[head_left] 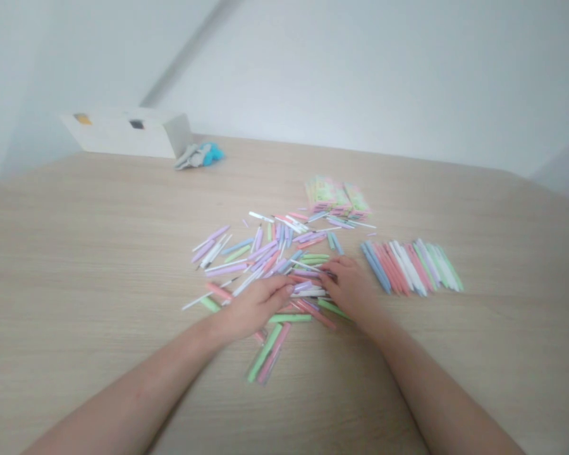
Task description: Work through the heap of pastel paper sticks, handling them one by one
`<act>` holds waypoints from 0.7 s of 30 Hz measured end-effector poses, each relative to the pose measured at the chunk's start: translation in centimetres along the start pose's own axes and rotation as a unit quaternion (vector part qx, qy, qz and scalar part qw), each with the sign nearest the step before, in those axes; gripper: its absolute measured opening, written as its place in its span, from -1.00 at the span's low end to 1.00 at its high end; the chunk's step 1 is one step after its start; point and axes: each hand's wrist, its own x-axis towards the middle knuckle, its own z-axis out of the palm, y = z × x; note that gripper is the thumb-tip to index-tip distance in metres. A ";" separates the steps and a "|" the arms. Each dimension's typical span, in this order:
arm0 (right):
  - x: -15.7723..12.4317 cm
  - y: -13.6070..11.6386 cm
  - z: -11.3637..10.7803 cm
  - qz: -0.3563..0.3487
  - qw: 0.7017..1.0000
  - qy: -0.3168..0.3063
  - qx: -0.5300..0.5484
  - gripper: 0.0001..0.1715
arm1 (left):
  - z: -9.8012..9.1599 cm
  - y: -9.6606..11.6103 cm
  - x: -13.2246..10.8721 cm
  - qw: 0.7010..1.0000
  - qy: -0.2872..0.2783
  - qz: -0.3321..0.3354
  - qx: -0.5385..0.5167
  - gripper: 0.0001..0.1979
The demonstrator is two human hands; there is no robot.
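Observation:
A loose heap of pastel pens and pen parts (270, 256) in pink, green, purple, blue and white lies spread on the wooden table (76, 253). My left hand (256, 306) rests on the near edge of the heap, fingers curled over some pieces. My right hand (351, 284) lies on the heap's right side, fingers bent down onto the pens. What either hand grips is hidden and blurred. A tidy row of assembled pens (412, 265) lies side by side to the right of my right hand.
A stack of colourful packets (336, 197) sits behind the heap. At the far left stands a white box (128, 131) with a grey and blue bundle (200, 155) beside it. A white wall rises behind the table.

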 end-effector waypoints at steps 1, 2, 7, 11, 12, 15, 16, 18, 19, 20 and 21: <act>0.0 -0.1 0.1 0.001 1.000 0.000 -0.003 -0.76 | 0.0 0.1 0.0 1.000 0.000 0.002 -0.002 -0.66; 0.0 -0.1 0.1 0.001 1.000 -0.002 -0.004 -0.76 | 0.0 0.1 0.0 1.000 0.002 0.004 -0.002 -0.66; 0.1 0.0 0.2 0.012 1.000 -0.010 -0.006 -0.77 | -0.1 0.3 0.1 1.000 0.007 0.001 -0.002 -0.65; 0.2 -0.2 0.2 0.019 1.000 -0.012 0.000 -0.83 | -0.1 0.1 0.1 1.000 0.007 0.002 -0.007 -0.66; 0.3 -0.3 0.2 0.019 1.000 -0.011 0.002 -0.84 | -0.1 0.1 0.1 1.000 0.008 0.003 -0.008 -0.66; 0.2 -0.3 0.1 0.012 1.000 -0.004 0.015 -0.86 | -0.1 -0.1 0.1 1.000 0.013 0.005 -0.009 -0.67; 0.1 -0.2 0.0 0.011 1.000 0.000 0.025 -0.86 | -0.2 -0.1 0.1 1.000 0.015 0.003 -0.009 -0.67; -0.1 -0.1 -0.4 0.024 0.998 0.005 0.062 -0.85 | -0.2 -0.1 0.1 1.000 0.021 -0.004 -0.006 -0.66; -0.2 0.0 -0.8 0.034 0.995 0.004 0.088 -0.84 | -0.3 0.0 0.1 1.000 0.026 -0.008 -0.005 -0.66; -0.3 0.1 -1.3 0.048 0.992 0.001 0.118 -0.82 | -0.3 0.0 0.2 0.999 0.031 -0.012 -0.005 -0.66; -0.5 0.1 -1.8 0.056 0.987 -0.005 0.151 -0.81 | -0.3 0.0 0.2 0.999 0.036 -0.014 -0.005 -0.66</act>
